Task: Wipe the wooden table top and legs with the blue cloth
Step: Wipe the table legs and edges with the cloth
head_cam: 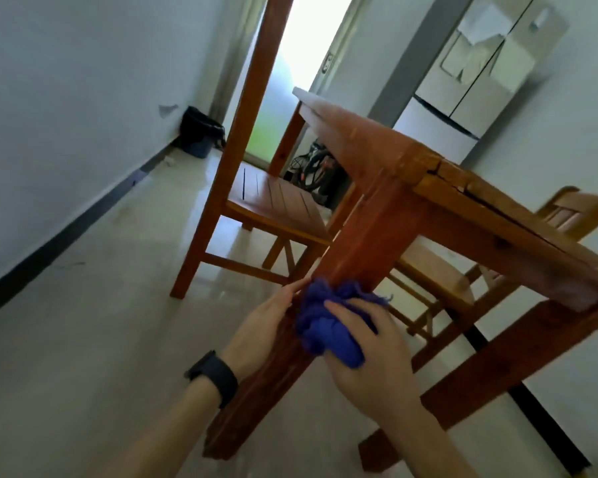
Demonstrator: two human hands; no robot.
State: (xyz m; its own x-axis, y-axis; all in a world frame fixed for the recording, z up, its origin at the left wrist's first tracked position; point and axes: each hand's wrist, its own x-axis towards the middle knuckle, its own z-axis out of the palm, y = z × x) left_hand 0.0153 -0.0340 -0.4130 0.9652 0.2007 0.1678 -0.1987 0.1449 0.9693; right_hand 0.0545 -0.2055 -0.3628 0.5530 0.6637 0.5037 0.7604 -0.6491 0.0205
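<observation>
Right hand [370, 353], lower centre of frame: fingers [358, 313] curled over the blue cloth [325, 327], clamping the bunched wad against the near table leg [359, 243]. Cloth sits about midway down the leg, on the face turned toward the camera.

Left hand [259, 326]: fingers [290, 288] straight and close together, laid along the left edge of the same leg, just beside the cloth. They hold nothing. Black watch [216, 376] on that wrist.

The leg runs diagonally from the table corner at centre right down to the pale floor [101, 305] at bottom centre. Table top [377, 146] tilts across the frame; a crack shows in the wood near the corner. Second leg [497, 367] at lower right.

Wooden chair [256, 194] stands behind the leg, centre frame. Another chair [439, 277] is tucked under the table, right. Dark bin [199, 132] in the wall corner, upper left. Fridge [470, 84] at upper right.
</observation>
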